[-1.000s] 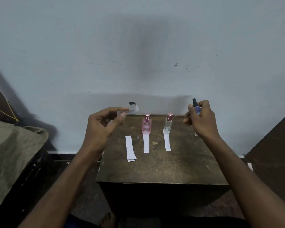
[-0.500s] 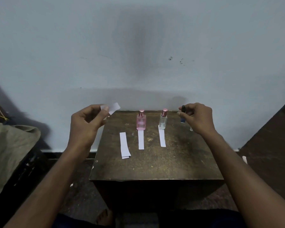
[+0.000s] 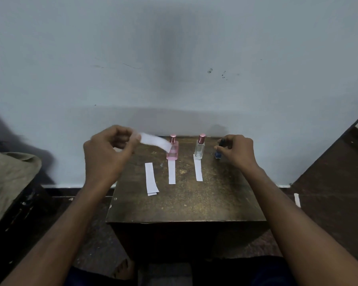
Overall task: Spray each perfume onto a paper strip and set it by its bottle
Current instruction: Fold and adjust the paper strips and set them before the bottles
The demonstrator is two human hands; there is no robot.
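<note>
We see the left hand [image 3: 105,159] pinch a paper strip [image 3: 155,141] above the tabletop [image 3: 186,201], long axis pointing right toward the pink bottle [image 3: 172,149]. Right hand [image 3: 239,151] grip closed around the blue bottle [image 3: 218,154], upright.

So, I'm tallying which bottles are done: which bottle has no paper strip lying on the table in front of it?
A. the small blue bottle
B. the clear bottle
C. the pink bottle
A: the small blue bottle, under the right hand, has bare table before it, while the pink bottle and clear bottle each have a strip; the left hand holds another strip.
</note>
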